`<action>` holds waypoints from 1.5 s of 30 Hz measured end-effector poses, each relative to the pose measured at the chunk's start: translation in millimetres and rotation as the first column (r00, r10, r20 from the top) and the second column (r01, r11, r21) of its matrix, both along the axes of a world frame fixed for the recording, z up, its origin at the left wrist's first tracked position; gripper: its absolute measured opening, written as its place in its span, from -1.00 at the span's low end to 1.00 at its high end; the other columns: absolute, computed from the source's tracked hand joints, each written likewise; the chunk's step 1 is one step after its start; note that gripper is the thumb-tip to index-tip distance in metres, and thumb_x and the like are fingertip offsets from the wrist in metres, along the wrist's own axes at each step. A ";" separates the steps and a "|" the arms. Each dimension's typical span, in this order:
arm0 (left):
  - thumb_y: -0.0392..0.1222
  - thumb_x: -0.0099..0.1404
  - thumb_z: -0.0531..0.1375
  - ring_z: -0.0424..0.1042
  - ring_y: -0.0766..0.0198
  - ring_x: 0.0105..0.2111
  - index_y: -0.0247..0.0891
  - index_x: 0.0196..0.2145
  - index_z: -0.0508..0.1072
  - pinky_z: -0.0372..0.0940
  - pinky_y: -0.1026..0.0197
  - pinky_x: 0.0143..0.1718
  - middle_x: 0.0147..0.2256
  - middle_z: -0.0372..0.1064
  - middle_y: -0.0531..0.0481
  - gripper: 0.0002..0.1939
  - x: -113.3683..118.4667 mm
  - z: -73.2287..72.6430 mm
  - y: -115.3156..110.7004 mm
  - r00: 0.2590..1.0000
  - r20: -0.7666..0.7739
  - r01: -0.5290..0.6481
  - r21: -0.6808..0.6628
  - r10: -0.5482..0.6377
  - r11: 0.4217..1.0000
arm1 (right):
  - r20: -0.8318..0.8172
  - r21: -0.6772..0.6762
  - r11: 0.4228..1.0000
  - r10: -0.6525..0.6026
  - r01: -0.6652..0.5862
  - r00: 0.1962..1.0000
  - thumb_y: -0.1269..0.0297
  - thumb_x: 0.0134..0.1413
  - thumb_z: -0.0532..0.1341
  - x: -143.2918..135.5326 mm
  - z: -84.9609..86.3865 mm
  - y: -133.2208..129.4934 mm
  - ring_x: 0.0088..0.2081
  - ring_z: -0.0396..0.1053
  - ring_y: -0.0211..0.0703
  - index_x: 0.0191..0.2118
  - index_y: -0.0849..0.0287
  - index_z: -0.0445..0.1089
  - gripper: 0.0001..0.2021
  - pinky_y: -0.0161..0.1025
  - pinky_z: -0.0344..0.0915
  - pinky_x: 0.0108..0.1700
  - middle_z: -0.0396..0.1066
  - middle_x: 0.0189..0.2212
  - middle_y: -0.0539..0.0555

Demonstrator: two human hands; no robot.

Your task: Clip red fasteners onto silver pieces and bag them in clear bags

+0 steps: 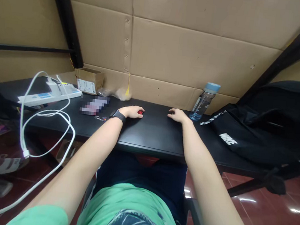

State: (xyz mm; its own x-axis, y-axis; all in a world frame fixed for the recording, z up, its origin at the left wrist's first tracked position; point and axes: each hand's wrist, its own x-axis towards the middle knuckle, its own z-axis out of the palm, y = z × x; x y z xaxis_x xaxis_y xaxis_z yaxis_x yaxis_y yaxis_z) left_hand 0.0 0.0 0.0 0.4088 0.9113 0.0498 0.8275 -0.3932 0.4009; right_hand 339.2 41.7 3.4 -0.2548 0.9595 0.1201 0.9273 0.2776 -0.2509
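Note:
My left hand (134, 112), with a dark watch (119, 116) on its wrist, rests at the left of the black desk (153, 134). Its fingers are curled around a small red object (140, 113), mostly covered, so I cannot make out its kind. Across a stretch of desktop, my right hand (176, 114) lies on the surface with its fingers bent and apart, and nothing shows in it. A water bottle (202, 102) with a blue lid stands upright to the right of that hand.
A black bag (258, 127) covers the desk's right end. On the left are a white power strip (50, 95), a looped white cable (69, 129), a small cardboard box (89, 80), a blurred-out flat item (94, 106) and a keyring (101, 118). Cardboard panels (172, 54) rise behind.

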 end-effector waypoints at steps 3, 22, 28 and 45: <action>0.03 0.19 0.28 0.46 -0.04 0.16 -0.18 0.18 0.50 0.27 0.10 0.22 0.21 0.45 -0.19 -0.40 0.6 0.2 -0.8 1.000 0.007 0.003 0.001 -0.003 1.000 | -0.003 0.016 0.999 0.050 -0.050 0.999 0.32 0.05 0.40 12.8 19.9 -9.8 0.16 0.49 0.04 0.30 0.17 0.39 -0.34 -0.19 0.35 0.21 0.47 0.21 0.22; 0.34 0.45 -0.12 0.11 -0.21 0.39 -0.06 0.27 0.42 0.01 -0.21 0.39 0.38 0.12 -0.23 -0.31 10.7 -0.7 1.6 0.991 0.124 -0.058 0.138 0.041 0.989 | 0.078 -0.410 0.901 -0.120 0.141 0.990 0.35 -0.47 0.61 -9.8 53.2 11.5 -0.34 0.60 -0.06 -0.28 0.13 0.57 -0.55 -0.17 0.55 -0.25 0.62 -0.41 0.03; 0.36 0.45 -0.14 0.16 -0.21 0.35 -0.08 0.26 0.42 0.01 -0.21 0.39 0.33 0.16 -0.23 -0.28 16.4 -1.7 3.6 0.994 0.106 -0.012 0.169 -0.007 0.986 | 0.079 -0.362 0.921 -0.120 0.140 0.990 0.37 -0.40 0.58 -9.8 45.2 16.1 -0.40 0.58 -0.07 -0.28 0.15 0.56 -0.59 -0.18 0.56 -0.31 0.57 -0.49 0.02; 0.05 0.51 0.04 0.37 0.05 0.17 -0.23 0.13 0.42 0.19 0.03 0.28 0.11 0.41 -0.18 -0.58 38.3 17.2 -16.6 0.880 0.467 -0.107 0.379 -0.090 0.919 | 0.079 -0.282 0.958 0.071 -0.046 0.994 0.39 -0.31 0.53 1.9 40.2 17.4 -0.39 0.52 -0.16 -0.21 0.13 0.53 -0.59 -0.24 0.52 -0.34 0.59 -0.30 0.06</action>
